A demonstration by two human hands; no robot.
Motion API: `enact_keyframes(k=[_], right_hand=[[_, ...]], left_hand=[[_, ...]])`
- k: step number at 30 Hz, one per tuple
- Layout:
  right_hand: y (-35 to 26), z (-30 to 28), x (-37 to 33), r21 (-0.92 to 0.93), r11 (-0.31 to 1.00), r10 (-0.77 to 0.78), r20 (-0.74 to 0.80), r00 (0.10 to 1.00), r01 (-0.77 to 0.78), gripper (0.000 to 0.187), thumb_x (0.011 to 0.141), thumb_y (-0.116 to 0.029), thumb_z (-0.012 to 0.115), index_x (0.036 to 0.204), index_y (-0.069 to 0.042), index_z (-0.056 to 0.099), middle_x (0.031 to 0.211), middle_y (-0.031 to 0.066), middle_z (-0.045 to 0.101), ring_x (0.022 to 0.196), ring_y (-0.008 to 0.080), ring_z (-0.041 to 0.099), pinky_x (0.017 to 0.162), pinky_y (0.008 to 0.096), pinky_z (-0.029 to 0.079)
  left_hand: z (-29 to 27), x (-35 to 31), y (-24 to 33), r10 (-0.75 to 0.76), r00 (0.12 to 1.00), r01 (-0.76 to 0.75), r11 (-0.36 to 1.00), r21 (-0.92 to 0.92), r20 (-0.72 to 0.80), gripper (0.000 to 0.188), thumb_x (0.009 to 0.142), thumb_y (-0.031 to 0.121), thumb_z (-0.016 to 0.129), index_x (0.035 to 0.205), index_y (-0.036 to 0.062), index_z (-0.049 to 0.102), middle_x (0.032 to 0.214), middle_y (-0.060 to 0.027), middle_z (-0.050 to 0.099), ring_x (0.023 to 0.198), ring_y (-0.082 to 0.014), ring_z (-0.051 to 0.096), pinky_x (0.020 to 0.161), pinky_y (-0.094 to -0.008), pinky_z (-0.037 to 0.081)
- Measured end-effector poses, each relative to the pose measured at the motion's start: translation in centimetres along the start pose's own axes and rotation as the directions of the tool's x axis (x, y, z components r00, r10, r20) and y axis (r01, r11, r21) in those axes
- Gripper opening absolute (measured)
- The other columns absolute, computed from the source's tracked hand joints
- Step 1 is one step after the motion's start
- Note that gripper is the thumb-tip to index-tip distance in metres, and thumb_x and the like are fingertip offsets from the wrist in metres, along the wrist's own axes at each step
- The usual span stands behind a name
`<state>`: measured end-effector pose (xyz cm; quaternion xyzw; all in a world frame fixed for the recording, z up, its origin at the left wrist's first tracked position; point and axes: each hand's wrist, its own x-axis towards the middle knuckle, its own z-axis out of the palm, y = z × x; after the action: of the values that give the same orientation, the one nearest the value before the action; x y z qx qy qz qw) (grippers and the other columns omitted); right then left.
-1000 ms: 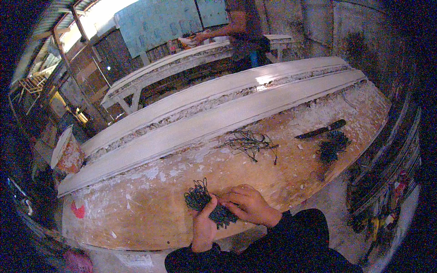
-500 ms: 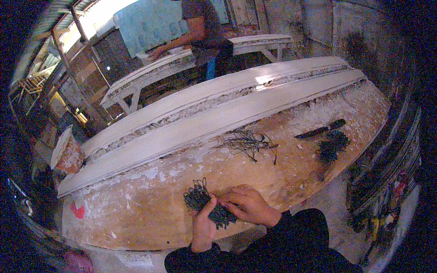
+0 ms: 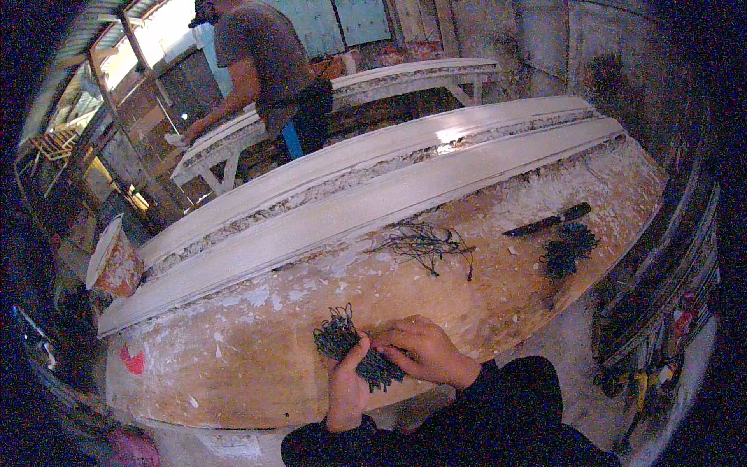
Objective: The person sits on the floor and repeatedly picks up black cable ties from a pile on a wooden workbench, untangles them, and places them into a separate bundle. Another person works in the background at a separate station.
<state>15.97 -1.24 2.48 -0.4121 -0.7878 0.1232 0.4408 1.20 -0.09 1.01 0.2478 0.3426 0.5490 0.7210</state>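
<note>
My left hand (image 3: 348, 384) grips a thick bundle of dark looped cord (image 3: 373, 367), thumb laid across its top; loops stick out at both ends. Over the bundle's right side, the fingers of my right hand (image 3: 424, 352) are bent and pinched together at its middle. What lies between those fingertips is too small to make out. Beyond my hands, a loose tangle of thin dark cord (image 3: 426, 245) rests on the wooden table (image 3: 257, 342). Farther right lie a black-handled knife (image 3: 548, 220) and a second dark cord bundle (image 3: 569, 251).
Two long white mouldings (image 3: 373, 191) run along the table's far side. At its left end stands a paint-smeared container (image 3: 117, 265); a red scrap (image 3: 133, 359) lies near the left edge. Behind, a co-worker (image 3: 268, 70) leans over another white moulding on a bench (image 3: 222, 167).
The co-worker in the back has moved left along the bench, reaching its left end with a hand. My hands and the cord bundle stay nearly where they were.
</note>
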Motion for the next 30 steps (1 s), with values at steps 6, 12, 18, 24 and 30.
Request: enact_keyframes(k=[6, 12, 18, 24, 30], right_hand=[[-0.03, -0.09, -0.24, -0.026, 0.999, 0.044, 0.045, 0.998, -0.043, 0.011, 0.08, -0.013, 0.059, 0.09, -0.01, 0.06, 0.09, 0.0056, 0.062, 0.083, 0.0245, 0.059, 0.072, 0.0351, 0.044], [-0.1, 0.01, -0.04, -0.005, 1.0, 0.016, 0.016, 1.0, -0.016, 0.012, 0.08, -0.013, 0.059, 0.091, -0.01, 0.06, 0.088, 0.0055, 0.061, 0.083, 0.0247, 0.058, 0.072, 0.035, 0.044], [-0.25, -0.13, -0.08, -0.002, 1.0, 0.026, 0.019, 0.999, -0.026, 0.013, 0.079, -0.011, 0.058, 0.092, -0.01, 0.06, 0.088, 0.0056, 0.061, 0.082, 0.0244, 0.058, 0.071, 0.0355, 0.043], [0.38, 0.22, -0.21, -0.013, 1.0, -0.001, 0.025, 1.0, 0.001, 0.012, 0.08, -0.012, 0.058, 0.092, -0.01, 0.06, 0.086, 0.0053, 0.061, 0.081, 0.0238, 0.058, 0.07, 0.0358, 0.043], [0.24, 0.22, -0.26, -0.029, 1.0, 0.013, 0.036, 0.999, -0.011, 0.01, 0.08, -0.013, 0.058, 0.09, -0.01, 0.06, 0.086, 0.0052, 0.06, 0.081, 0.0235, 0.058, 0.069, 0.0356, 0.043]], left_hand=[[-0.02, -0.01, -0.05, -0.013, 1.0, 0.012, 1.0, -0.003, -0.014, 0.014, 0.08, 0.006, 0.061, 0.093, 0.0076, 0.057, 0.085, -0.0006, 0.058, 0.078, -0.0133, 0.057, 0.068, -0.0267, 0.047], [0.03, 0.03, -0.07, -0.009, 1.0, 0.009, 1.0, 0.002, -0.007, 0.015, 0.08, 0.006, 0.061, 0.094, 0.0079, 0.056, 0.085, -0.0004, 0.057, 0.077, -0.0136, 0.056, 0.068, -0.027, 0.046], [-0.11, 0.1, -0.16, 0.014, 1.0, -0.014, 1.0, 0.001, 0.014, 0.016, 0.08, 0.006, 0.061, 0.094, 0.0083, 0.055, 0.084, -0.0002, 0.057, 0.077, -0.0132, 0.056, 0.068, -0.0269, 0.046], [0.13, -0.05, -0.02, -0.014, 1.0, 0.014, 1.0, -0.005, -0.001, 0.015, 0.08, 0.007, 0.061, 0.093, 0.0082, 0.056, 0.083, -0.0006, 0.057, 0.076, -0.0137, 0.056, 0.067, -0.0271, 0.047], [0.17, -0.09, 0.11, -0.049, 0.999, 0.049, 0.999, 0.013, -0.006, 0.013, 0.08, 0.008, 0.061, 0.091, 0.0079, 0.056, 0.08, -0.001, 0.057, 0.073, -0.0148, 0.057, 0.064, -0.0283, 0.048]])
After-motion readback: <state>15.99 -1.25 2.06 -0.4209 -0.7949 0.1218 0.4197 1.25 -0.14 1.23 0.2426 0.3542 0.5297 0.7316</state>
